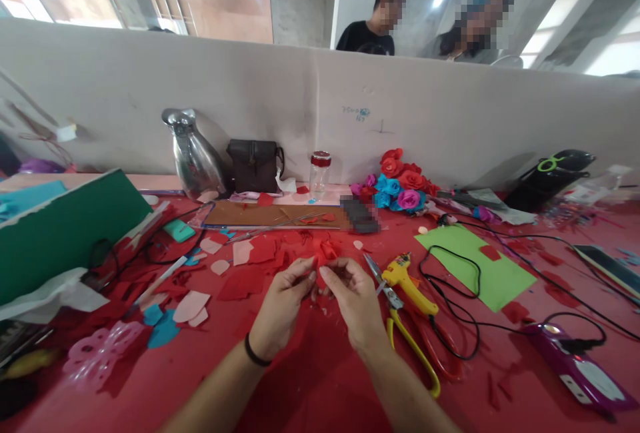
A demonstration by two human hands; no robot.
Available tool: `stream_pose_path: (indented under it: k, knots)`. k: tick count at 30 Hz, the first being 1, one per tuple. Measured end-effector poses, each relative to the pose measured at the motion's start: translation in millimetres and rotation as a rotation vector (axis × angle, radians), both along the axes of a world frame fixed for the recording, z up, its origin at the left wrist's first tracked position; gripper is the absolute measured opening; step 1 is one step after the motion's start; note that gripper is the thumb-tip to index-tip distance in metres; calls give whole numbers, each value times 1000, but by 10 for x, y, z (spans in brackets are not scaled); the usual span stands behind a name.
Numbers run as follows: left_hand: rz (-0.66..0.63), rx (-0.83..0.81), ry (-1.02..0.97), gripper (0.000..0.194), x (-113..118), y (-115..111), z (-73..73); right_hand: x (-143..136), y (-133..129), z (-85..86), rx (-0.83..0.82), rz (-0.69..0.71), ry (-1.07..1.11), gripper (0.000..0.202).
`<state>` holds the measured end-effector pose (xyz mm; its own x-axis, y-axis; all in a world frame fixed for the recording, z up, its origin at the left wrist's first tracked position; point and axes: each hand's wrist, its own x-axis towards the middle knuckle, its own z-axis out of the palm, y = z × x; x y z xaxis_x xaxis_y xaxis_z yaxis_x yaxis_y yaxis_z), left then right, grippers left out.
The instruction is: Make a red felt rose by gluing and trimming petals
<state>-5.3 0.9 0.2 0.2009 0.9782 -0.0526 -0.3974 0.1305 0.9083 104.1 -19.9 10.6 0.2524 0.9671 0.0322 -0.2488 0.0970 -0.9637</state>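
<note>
Both hands meet over the middle of the red table (310,380). My left hand (284,300), with a black band at the wrist, pinches the left side of a red paper piece (326,253). Its thumb and index finger are pressed together there. My right hand (354,296) pinches the same red piece from the right, its fingertips close to those of my left hand. The lower part of the piece is hidden by my fingers. Scissors with yellow handles (413,353) and a yellow glue gun (411,284) lie just right of my right hand.
Red and pink paper scraps (191,306) lie at the left. Behind stand a steel jug (197,156), a dark bag (255,165), a lidded jar (320,176) and paper flowers (403,183). A black cable loops over green paper (475,263) near a purple power strip (583,366). Two people are beyond the partition.
</note>
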Motion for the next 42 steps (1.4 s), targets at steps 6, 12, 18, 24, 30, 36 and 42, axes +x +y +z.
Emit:
stream_pose_path:
  k: [6,12,18,24,30,36,42]
  knots:
    - [34,101,115,13,3,-31,35,11,-21,0,17,-35,-140,18]
    - [39,282,184,12,-40,-19,69,-17,-80,58,134,21,-195,12]
    - [69,380,202,18,-92,20,6,19,-110,27,220,49,-91,17]
    - [34,432,244,15,-115,21,59,87,-79,41,280,-17,-17,24]
    - [-18,398,180,17,-117,51,27,167,-126,150,218,-80,-160,25]
    - [28,291,32,12,-72,33,77,813,-504,-85,-53,-124,-927,20]
    - [37,245,10,13,-34,-3,114,1192,-802,-433,-206,-11,-1545,33]
